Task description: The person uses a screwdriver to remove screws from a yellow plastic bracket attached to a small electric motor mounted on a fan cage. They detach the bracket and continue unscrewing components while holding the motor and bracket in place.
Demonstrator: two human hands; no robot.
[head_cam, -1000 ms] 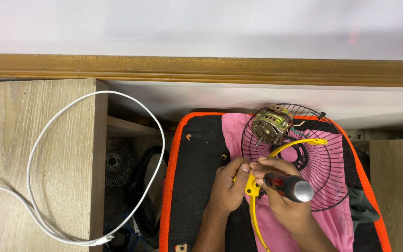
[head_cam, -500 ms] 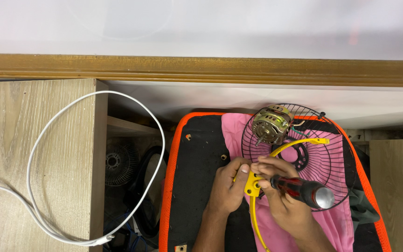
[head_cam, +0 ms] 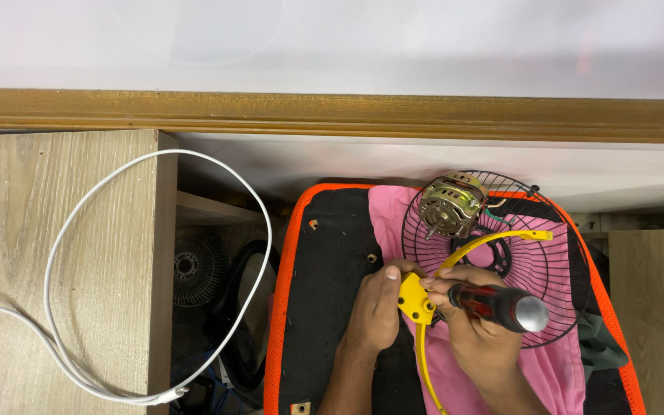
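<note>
The left hand (head_cam: 378, 311) pinches a small yellow block (head_cam: 415, 298) with its fingers curled, thumb tip up on top of it. The right hand (head_cam: 476, 330) is wrapped tight around a screwdriver (head_cam: 493, 303) with a red and black handle and a shiny silver end. The screwdriver's tip points at the yellow block, at about 9 o'clock from the handle. A thin yellow strip (head_cam: 486, 242) bends up from the block toward 1 o'clock, and another part runs down toward 6 o'clock. Behind the hands, at 12 o'clock, sits a round black wire fan guard (head_cam: 532, 269) with a metal motor (head_cam: 449, 206) on its top left side. All of this lies on a pink cloth (head_cam: 393, 215) over a black mat with an orange edge (head_cam: 324, 261). Far off at 9 o'clock, a white cable (head_cam: 63, 246) makes a big loop on the wooden desk (head_cam: 9, 200). Between the desk and the mat, a small fan (head_cam: 195, 265) lies down low in the dark gap.
</note>
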